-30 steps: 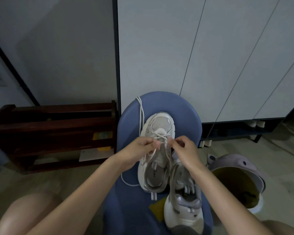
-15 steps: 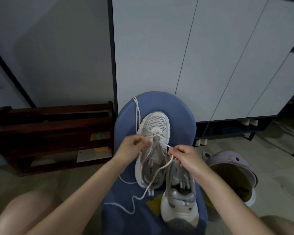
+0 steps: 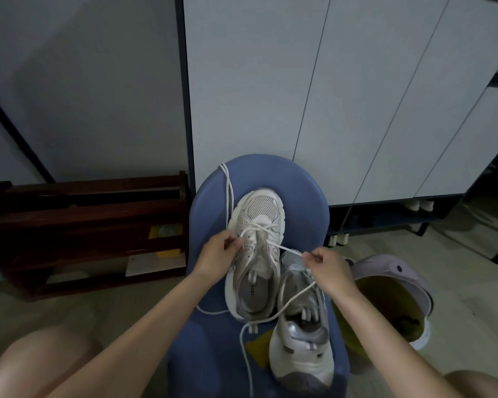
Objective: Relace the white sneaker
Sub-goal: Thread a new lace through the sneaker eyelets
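A second sneaker (image 3: 301,334) and a bin (image 3: 391,300) stand beside the white sneaker (image 3: 258,254) on the blue chair (image 3: 299,191). The left hand (image 3: 216,254) and the right hand (image 3: 329,271) each pinch its lace (image 3: 282,247).

On the blue chair seat (image 3: 299,191), bare room lies beyond the white sneaker (image 3: 256,254)'s toe and along its left. A second sneaker (image 3: 302,334) blocks the right; loose lace (image 3: 246,357) crosses the near seat; a bin (image 3: 397,271) stands just right.

Two sneakers (image 3: 256,254) (image 3: 302,334), two hands (image 3: 216,254) (image 3: 329,268), one stool (image 3: 299,191), one bin (image 3: 391,271).
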